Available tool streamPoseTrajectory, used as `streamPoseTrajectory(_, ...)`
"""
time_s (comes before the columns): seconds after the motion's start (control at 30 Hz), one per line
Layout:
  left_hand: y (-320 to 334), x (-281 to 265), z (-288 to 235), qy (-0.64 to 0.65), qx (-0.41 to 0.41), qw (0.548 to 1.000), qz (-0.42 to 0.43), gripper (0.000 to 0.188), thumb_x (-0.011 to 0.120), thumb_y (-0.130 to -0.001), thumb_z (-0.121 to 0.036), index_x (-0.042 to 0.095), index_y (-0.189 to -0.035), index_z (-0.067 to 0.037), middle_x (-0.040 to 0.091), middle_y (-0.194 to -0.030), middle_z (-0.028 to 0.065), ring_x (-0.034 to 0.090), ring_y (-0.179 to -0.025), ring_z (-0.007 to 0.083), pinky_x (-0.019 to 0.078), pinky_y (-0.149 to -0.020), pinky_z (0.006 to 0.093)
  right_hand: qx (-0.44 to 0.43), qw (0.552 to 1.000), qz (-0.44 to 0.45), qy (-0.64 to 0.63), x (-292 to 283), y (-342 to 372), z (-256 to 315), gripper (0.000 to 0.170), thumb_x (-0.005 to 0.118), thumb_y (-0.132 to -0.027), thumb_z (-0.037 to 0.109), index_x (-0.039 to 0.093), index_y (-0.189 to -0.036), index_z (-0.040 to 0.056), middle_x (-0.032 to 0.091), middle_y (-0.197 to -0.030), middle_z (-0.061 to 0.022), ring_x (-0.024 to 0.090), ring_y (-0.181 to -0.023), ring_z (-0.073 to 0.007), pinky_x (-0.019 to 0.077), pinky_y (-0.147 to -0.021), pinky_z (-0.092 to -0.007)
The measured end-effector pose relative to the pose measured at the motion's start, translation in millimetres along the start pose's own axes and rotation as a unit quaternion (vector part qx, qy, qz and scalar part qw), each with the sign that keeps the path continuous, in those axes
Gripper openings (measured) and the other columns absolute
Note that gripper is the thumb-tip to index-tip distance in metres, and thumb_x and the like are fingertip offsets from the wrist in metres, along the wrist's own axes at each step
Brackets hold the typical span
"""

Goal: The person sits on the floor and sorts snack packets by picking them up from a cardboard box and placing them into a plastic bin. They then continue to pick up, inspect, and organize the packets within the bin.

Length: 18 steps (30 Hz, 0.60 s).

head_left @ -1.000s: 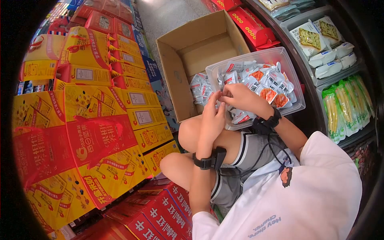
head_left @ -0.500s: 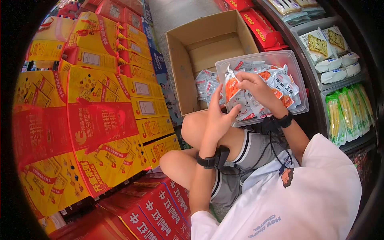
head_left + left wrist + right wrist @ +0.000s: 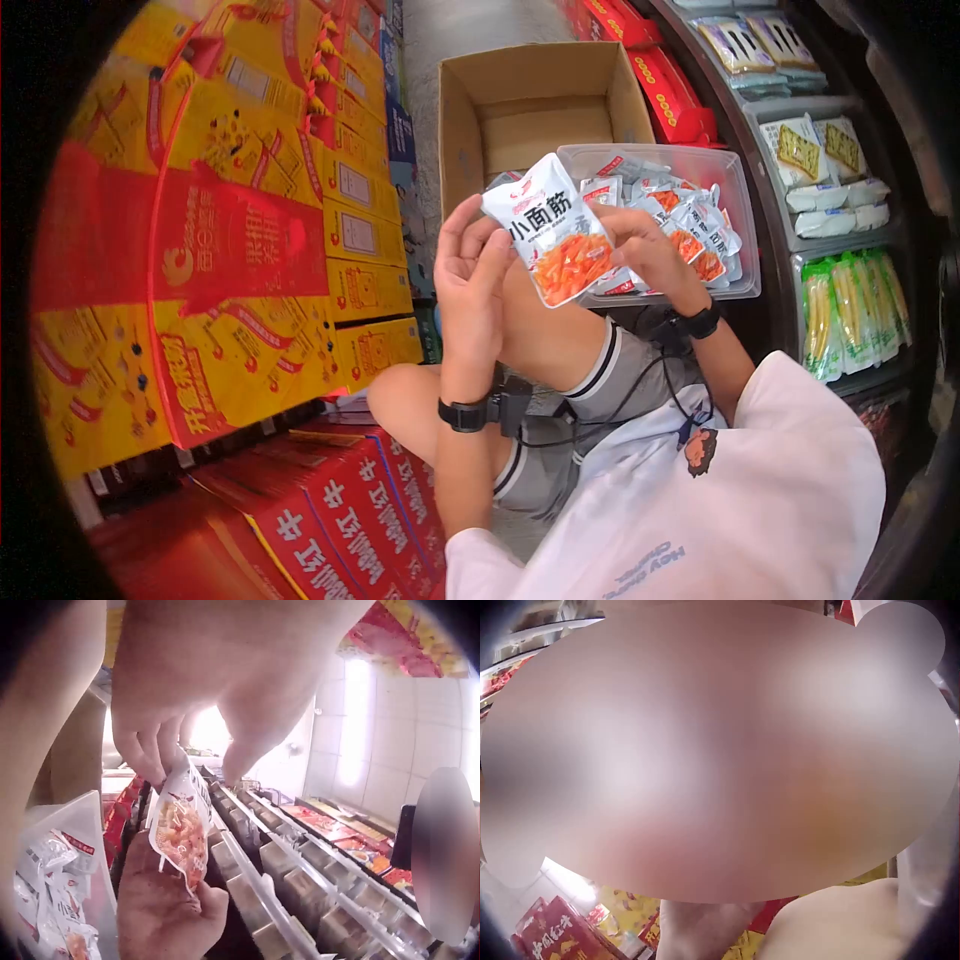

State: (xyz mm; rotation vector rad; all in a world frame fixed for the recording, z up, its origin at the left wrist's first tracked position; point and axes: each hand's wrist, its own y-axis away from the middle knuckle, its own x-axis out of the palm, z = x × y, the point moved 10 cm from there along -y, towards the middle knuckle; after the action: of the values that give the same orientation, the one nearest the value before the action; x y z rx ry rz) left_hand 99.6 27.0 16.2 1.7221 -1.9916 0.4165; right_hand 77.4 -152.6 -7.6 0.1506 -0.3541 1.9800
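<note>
In the head view my right hand (image 3: 655, 255) pinches the right edge of a white snack packet (image 3: 572, 262) with orange-red food pictured on it. The packet is held up, its printed front facing the camera. My left hand (image 3: 470, 290) is at the packet's left edge, fingers loosely bent and thumb spread from them. In the left wrist view, the left hand's fingers and thumb stand apart on either side of the packet's top (image 3: 182, 769). The right hand (image 3: 169, 915) grips its lower end there. Most of the right wrist view is blurred.
A clear plastic bin (image 3: 750, 225) full of similar packets stands beyond the right hand, against an open cardboard box (image 3: 460, 130). Yellow and red gift boxes (image 3: 230, 250) are stacked at left, Red Bull cartons (image 3: 320, 520) below. Shelf trays at right hold green-bagged snacks (image 3: 860, 310).
The packet has come up from over the bin, turning its front to the camera. Both hands have moved apart, the left one leftward. The head view has shifted slightly.
</note>
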Motion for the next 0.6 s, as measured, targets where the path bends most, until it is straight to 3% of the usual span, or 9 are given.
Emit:
streamPoseTrajectory(0.1,4,3,-12,0.006,0.027,0.999,0.016,0.054,0.064,-0.095,0.000,0.041,-0.144,0.001,0.064,-0.123,0.0132,0.062,-0.115,0.0173,0.0503,-0.098,0.0320,-0.006,0.995,0.025,0.093,28,-5,12,0.040,0.056,-0.078,0.016,0.069,-0.106,-0.0092,0.057,-0.139,-0.0165,0.059,-0.110,-0.0218,0.0472,-0.092,-0.0323)
streamPoseTrajectory(0.13,6,3,-15,-0.002,0.035,0.999,0.021,0.057,0.065,-0.093,0.003,0.040,-0.144,0.001,0.063,-0.124,0.0151,0.062,-0.115,0.0189,0.0516,-0.098,0.0328,-0.023,0.991,0.047,0.122,35,-6,16,0.039,0.055,-0.080,0.012,0.067,-0.111,-0.0085,0.062,-0.132,-0.0157,0.060,-0.113,-0.0248,0.0466,-0.096,-0.0345)
streamPoseTrajectory(0.23,12,3,-26,0.007,0.062,0.998,0.019,0.060,0.065,-0.091,0.005,0.039,-0.145,0.001,0.062,-0.125,0.0170,0.063,-0.115,0.0203,0.0523,-0.098,0.0332,0.047,0.980,0.053,0.188,46,-4,9,0.037,0.056,-0.081,0.008,0.068,-0.113,-0.0060,0.064,-0.126,-0.0154,0.061,-0.112,-0.0271,0.0463,-0.097,-0.0345)
streamPoseTrajectory(0.47,22,-3,-41,-0.014,0.077,0.996,0.029,0.050,0.072,-0.086,0.003,0.054,-0.133,0.002,0.062,-0.123,0.0121,0.059,-0.116,0.0193,0.0500,-0.100,0.0327,0.022,0.939,0.033,0.341,63,-10,20,0.030,0.062,-0.084,0.009,0.067,-0.111,-0.0047,0.066,-0.100,-0.0132,0.063,-0.095,-0.0234,0.0501,-0.083,-0.0349)
streamPoseTrajectory(0.6,27,-7,-52,-0.001,0.103,0.994,0.037,0.045,0.074,-0.085,0.002,0.058,-0.127,0.000,0.063,-0.121,0.0089,0.057,-0.115,0.0182,0.0479,-0.100,0.0324,0.041,0.946,0.019,0.322,62,-11,17,0.024,0.063,-0.086,0.008,0.067,-0.106,-0.0051,0.063,-0.095,-0.0111,0.063,-0.089,-0.0202,0.0511,-0.076,-0.0323)
